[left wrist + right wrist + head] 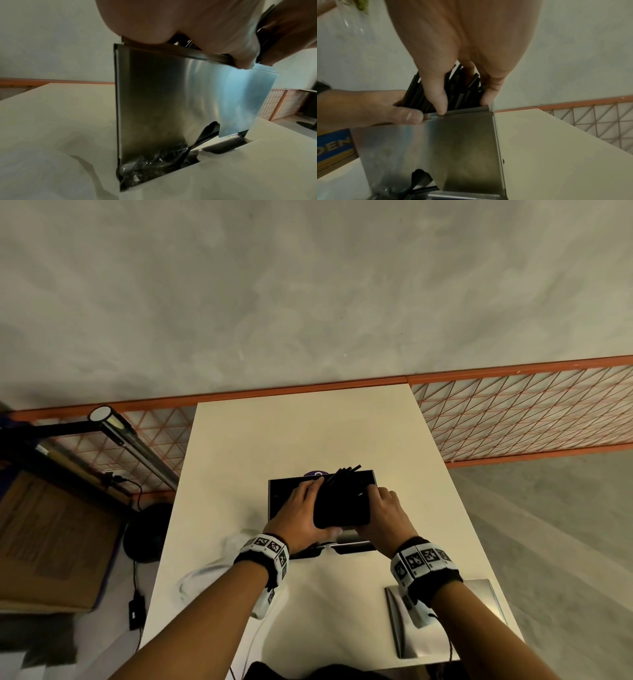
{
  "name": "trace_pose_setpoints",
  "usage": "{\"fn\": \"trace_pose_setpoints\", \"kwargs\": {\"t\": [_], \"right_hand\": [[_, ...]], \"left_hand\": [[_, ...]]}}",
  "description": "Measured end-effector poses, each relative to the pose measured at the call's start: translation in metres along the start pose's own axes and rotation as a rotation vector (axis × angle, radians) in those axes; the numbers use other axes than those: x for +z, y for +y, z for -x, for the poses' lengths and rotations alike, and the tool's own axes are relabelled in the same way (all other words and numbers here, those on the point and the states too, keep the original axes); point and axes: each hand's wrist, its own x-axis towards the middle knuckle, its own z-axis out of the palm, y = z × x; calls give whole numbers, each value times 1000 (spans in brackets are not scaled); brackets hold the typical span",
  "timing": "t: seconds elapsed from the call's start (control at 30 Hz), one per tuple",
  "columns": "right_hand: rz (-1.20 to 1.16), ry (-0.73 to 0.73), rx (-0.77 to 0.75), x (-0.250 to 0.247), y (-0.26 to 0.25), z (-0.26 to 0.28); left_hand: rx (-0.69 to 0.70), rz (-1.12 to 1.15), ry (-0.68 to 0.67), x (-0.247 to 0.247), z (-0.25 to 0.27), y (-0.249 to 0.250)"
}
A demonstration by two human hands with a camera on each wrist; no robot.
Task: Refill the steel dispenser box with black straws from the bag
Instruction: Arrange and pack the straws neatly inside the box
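The steel dispenser box [277, 501] stands open-topped in the middle of the white table [308, 433]. A thick bundle of black straws [342, 501] sits upright in its opening, the tips sticking out past the far rim. My left hand [308, 505] grips the bundle from the left and my right hand [383, 501] from the right. In the right wrist view my right hand [463, 105] pinches the straws [462, 86] just above the box rim [462, 109], with the left thumb [409, 116] on that rim. A few straws [205, 132] show in the slot at the bottom of the box front [171, 101].
A flat steel lid [455, 625] lies at the table's near right. A crumpled clear bag [209, 566] lies at the near left. A purple item [317, 473] peeks out behind the box. An orange mesh fence [513, 412] runs behind; a cardboard box [51, 542] stands at left.
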Motion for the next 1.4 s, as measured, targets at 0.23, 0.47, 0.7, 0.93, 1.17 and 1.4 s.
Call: {"fn": "trace_pose_setpoints", "kwargs": {"t": [0.23, 0.47, 0.7, 0.93, 1.17, 1.4], "right_hand": [[116, -169, 39, -17, -17, -6], [71, -251, -65, -22, -17, -10], [-42, -287, -6, -29, -25, -20], [-190, -162, 100, -20, -23, -11], [-297, -106, 162, -13, -24, -4], [-440, -59, 152, -27, -22, -7]], "left_hand": [[-12, -3, 21, 1, 0, 2], [-25, 3, 22, -2, 2, 5], [-23, 11, 46, -3, 3, 9], [-28, 49, 63, -4, 4, 11], [-17, 74, 61, -3, 4, 8], [-28, 128, 119, -4, 3, 7]]}}
